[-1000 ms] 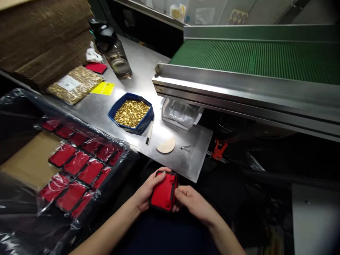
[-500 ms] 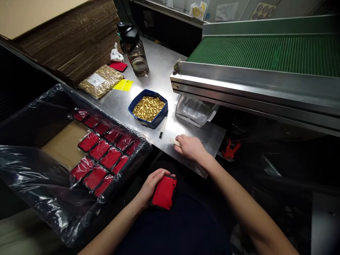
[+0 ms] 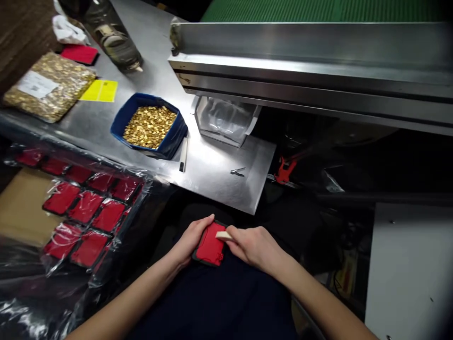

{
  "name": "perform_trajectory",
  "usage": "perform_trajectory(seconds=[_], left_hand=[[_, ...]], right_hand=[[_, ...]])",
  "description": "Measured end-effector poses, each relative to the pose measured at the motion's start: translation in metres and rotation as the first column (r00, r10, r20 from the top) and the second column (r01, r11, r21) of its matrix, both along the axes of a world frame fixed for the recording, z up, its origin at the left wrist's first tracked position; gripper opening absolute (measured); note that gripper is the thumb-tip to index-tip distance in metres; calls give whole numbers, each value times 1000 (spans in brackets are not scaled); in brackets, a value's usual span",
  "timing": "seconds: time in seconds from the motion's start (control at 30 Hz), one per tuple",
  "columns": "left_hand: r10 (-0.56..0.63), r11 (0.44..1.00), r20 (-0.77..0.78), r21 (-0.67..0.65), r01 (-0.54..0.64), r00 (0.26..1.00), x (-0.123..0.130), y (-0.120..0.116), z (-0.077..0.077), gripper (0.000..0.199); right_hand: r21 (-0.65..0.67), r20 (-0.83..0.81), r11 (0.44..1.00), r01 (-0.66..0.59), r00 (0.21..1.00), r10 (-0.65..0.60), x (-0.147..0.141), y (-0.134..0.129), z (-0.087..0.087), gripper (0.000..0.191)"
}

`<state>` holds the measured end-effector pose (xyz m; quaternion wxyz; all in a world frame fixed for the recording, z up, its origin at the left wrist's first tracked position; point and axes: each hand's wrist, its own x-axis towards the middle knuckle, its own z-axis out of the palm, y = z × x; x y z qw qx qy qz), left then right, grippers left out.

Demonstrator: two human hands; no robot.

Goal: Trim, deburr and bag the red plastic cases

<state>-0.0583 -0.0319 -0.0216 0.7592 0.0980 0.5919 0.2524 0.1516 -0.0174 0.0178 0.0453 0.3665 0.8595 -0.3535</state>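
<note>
My left hand (image 3: 189, 241) is wrapped around the edge of a red and black case (image 3: 209, 248) that looks like a phone case, held tilted above my lap. In my right hand (image 3: 256, 248) is a short pale flat stick (image 3: 222, 235), gripped between thumb and fingers. Its tip lies over the red face of the case, seemingly touching it. Beyond my hands, a blue tray (image 3: 118, 120) holds many small brass-coloured pieces (image 3: 150, 126). Beside it lies a white tool with a black end (image 3: 183, 155). A small metal tool with two splayed arms (image 3: 238, 172) rests near the table edge.
On the left, a plastic-lined box (image 3: 123, 165) contains rows of red and black cases (image 3: 85, 206). A bag of brass pieces (image 3: 49, 89), a yellow label (image 3: 101, 90) and a bottle (image 3: 115, 40) stand farther back. The conveyor's metal side (image 3: 283, 71) overhangs a clear-lined bin (image 3: 226, 118).
My right hand has come from the table to the case, bringing the pale stick. The case has been turned around in my left hand. The view has shifted, and the small metal tool now shows.
</note>
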Motion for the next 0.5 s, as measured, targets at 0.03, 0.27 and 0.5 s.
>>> perform_trajectory(seconds=[0.03, 0.27, 0.5], left_hand=[[-10, 1000, -7, 2, 10, 1000, 1, 2, 0, 51], [-21, 999, 4, -49, 21, 1000, 3, 6, 3, 59], [34, 998, -58, -50, -37, 998, -1, 2, 4, 63]], right_hand=[[17, 2, 999, -31, 1000, 31, 0, 1, -2, 17], [36, 21, 999, 8, 1000, -9, -1, 11, 1, 23], [6, 29, 998, -58, 998, 58, -8, 15, 4, 19]])
